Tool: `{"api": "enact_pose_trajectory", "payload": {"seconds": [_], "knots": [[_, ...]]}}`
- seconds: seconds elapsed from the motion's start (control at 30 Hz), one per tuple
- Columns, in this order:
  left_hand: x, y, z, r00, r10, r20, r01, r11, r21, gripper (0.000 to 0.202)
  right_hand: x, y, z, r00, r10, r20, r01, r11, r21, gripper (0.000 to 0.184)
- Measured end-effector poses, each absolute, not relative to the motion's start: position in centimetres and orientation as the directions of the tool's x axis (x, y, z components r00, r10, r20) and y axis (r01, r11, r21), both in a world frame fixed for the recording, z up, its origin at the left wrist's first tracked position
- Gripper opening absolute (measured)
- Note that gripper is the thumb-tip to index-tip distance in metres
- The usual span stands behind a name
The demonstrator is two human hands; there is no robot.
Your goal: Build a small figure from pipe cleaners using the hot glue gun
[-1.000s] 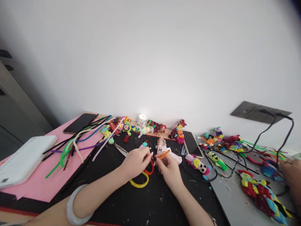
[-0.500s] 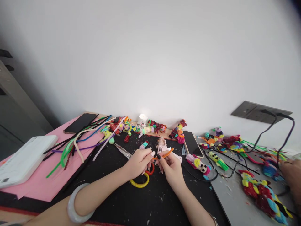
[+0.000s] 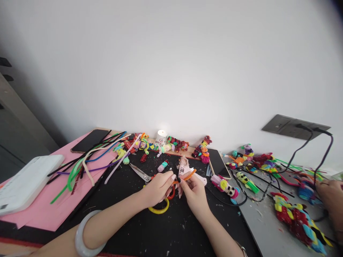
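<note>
Between my two hands is a short orange pipe cleaner (image 3: 190,174). My left hand (image 3: 160,186) pinches its left end, fingers closed. My right hand (image 3: 193,190) grips it between thumb and forefinger, and the free end sticks out to the upper right. Under and beside my left hand lie scissors (image 3: 159,210) with yellow and red-orange handles, their blades pointing up left. A pale pink glue gun (image 3: 183,166) lies just behind my right hand. Behind my left hand rests a small striped pipe-cleaner piece (image 3: 163,165).
Loose pipe cleaners (image 3: 88,160), a phone (image 3: 90,140) and a white box (image 3: 32,182) lie on pink sheets at left. A paper cup (image 3: 161,137) and several pipe-cleaner dolls (image 3: 202,150) line the wall. At right are another phone (image 3: 218,163), cords and another person's hand (image 3: 331,196).
The hands stay close together, and the orange pipe cleaner now spans the gap between their fingertips more plainly. The whole view has shifted slightly. Scissors and dolls lie as before.
</note>
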State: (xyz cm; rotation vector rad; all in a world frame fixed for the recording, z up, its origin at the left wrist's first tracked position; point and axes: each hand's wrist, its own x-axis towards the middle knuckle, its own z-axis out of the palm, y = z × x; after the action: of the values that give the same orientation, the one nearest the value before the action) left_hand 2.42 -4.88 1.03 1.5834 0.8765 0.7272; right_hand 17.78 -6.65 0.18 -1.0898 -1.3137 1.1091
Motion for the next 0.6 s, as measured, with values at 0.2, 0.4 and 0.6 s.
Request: {"api": "enact_pose_trajectory", "payload": {"seconds": [0.2, 0.4, 0.6], "knots": [[2.53, -4.97, 1.05, 0.547, 0.837, -0.006, 0.155, -0.093, 0.984, 0.035, 17.73, -6.54, 0.04, -0.043, 0.984, 0.174, -0.005, 0.174, -0.985, 0.029], [2.54, -5.02, 1.23, 0.553, 0.833, 0.005, 0.205, -0.142, 0.969, 0.034, 17.68, -6.64, -0.03, -0.047, 0.985, 0.164, -0.008, 0.163, -0.987, 0.027], [2.49, -4.99, 1.02, 0.543, 0.838, 0.044, 0.284, -0.233, 0.93, 0.033, 17.62, -6.72, -0.06, -0.026, 0.99, 0.139, -0.016, 0.138, -0.99, 0.029]]}}
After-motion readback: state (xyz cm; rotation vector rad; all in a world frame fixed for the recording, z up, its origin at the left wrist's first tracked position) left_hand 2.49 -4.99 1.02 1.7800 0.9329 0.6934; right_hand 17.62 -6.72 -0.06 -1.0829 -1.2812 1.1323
